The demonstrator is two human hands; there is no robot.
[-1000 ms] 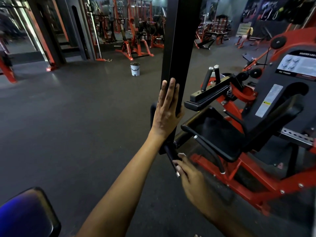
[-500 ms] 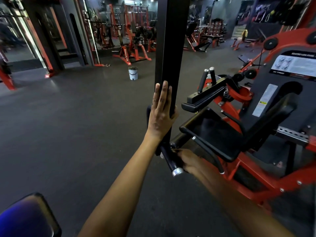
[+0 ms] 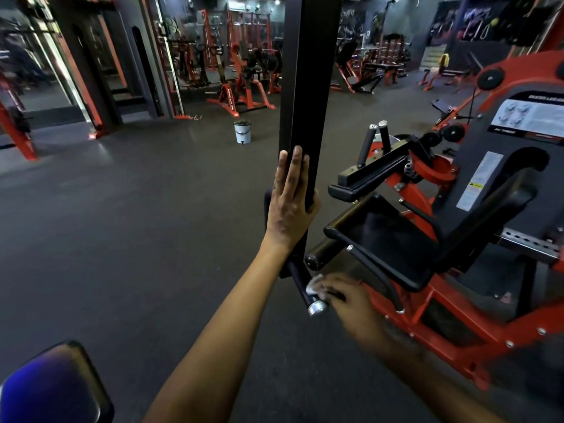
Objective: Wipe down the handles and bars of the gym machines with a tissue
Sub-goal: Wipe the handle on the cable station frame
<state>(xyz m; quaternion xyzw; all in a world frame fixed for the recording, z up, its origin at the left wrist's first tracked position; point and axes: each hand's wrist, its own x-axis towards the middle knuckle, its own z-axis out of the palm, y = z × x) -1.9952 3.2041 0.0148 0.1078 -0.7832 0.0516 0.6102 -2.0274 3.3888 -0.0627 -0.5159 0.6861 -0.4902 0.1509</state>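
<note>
Tissue [image 3: 314, 285] is the whole story here: a small white wad, crumpled at the fingertips of the right hand [image 3: 345, 296] and pressed against the low black handle [image 3: 300, 286] just above its silver end cap [image 3: 317, 307]. The right hand is blurred, so exactly how the fingers lie cannot be read, but they appear curled round the wad, pinching it to the grip. That makes sense: a loose tissue would slide off a round bar, so it has to be bunched and held tight against the rubber.

Up above, the left hand [image 3: 291, 199] lies flat on the tall black upright [image 3: 305, 102], fingers straight and together, thumb tucked round the far edge. It grasps nothing; it looks like a brace, steadying the person as they lean down toward the handle, and perhaps keeping the post from swinging.

To the right stands the red and black seat machine [image 3: 457, 224], its seat [image 3: 393, 233] and a pair of upright grips [image 3: 374, 141] near the post, not yet touched by either hand. A white bucket [image 3: 243, 132] sits well apart on the dark floor [image 3: 122, 224], and a padded corner [image 3: 55, 389] shows at the lower left.

Judging by the wad's position near the cap, the wipe is at the handle's end, with the other grips likely still to do.
</note>
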